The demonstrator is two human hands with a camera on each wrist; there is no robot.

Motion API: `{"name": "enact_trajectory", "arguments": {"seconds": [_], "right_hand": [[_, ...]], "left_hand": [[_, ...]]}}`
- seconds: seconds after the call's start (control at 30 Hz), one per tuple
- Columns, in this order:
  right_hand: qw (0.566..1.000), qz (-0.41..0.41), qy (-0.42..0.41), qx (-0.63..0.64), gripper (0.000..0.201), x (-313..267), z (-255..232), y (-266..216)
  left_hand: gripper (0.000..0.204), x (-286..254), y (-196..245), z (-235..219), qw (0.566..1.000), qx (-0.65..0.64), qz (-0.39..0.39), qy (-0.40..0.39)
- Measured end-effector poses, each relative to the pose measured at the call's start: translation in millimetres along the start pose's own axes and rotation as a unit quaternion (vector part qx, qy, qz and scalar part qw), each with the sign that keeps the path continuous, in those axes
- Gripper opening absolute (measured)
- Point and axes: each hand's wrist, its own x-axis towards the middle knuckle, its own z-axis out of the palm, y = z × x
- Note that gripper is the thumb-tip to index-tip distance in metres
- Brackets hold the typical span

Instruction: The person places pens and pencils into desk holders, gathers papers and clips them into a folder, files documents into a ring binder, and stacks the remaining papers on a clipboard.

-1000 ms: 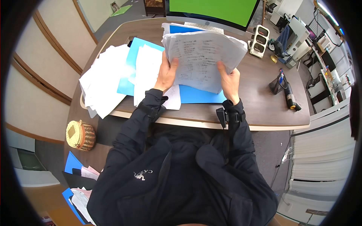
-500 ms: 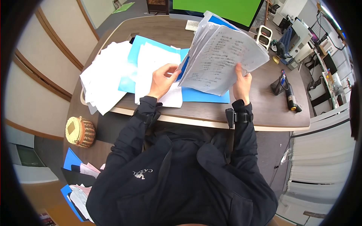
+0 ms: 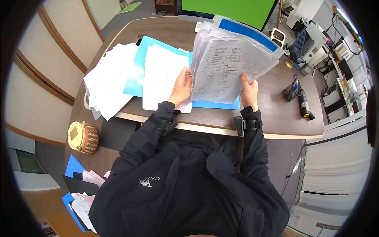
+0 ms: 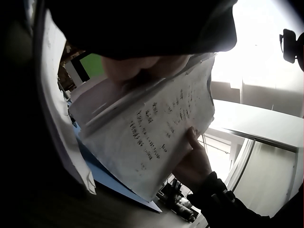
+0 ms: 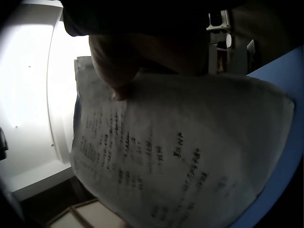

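Observation:
A thick stack of handwritten papers (image 3: 233, 63) is held up over the desk, tilted, its written side facing me. My right hand (image 3: 249, 94) grips its lower right edge, thumb lying on the front page; the other fingers are hidden behind. With curled fingers my left hand (image 3: 181, 87) pinches the stack's left edge, as the left wrist view also shows. A blue strip with a pale border (image 3: 248, 32) sticks up behind the pages. Below the stack, a blue folder (image 3: 215, 105) lies on the desk. White sheets (image 3: 164, 75) lie just left of my left hand.
Fanned loose papers (image 3: 108, 81) and another blue folder (image 3: 134, 75) cover the desk's left side. A monitor (image 3: 227, 11) stands at the back. To the right are a pen holder (image 3: 291, 91) and a black cylindrical object (image 3: 304, 104). A woven basket (image 3: 83, 137) sits at the lower left.
The stack has shifted right and tilted. My left hand moved off its front to the lower left edge, then slid slightly right along with it. The right hand kept its grip.

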Motion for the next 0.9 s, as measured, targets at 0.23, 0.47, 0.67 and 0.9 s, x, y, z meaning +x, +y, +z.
{"name": "enact_trajectory", "arguments": {"seconds": [0.23, 0.47, 0.67, 0.9], "right_hand": [[0.999, -0.009, 0.001, 0.036, 0.045, -0.4, -2.2, 3.6], [0.999, -0.025, -0.009, -0.024, 0.042, -2.1, 1.7, -4.2], [0.997, -0.04, -0.017, -0.06, 0.04, -6.9, 11.1, -13.6], [0.994, -0.04, -0.021, -0.095, 0.041, -11.2, 14.6, -21.3]], "left_hand": [[0.01, -5.7, 1.4, -11.4, 0.989, 0.024, -0.134, -0.048], [0.029, -1.2, 33.8, -9.2, 0.982, 0.166, -0.078, -0.043], [0.062, 13.1, 52.7, -3.2, 0.973, 0.192, 0.112, 0.066], [0.061, 42.2, 71.2, 5.3, 0.921, 0.177, 0.288, 0.195]]}}
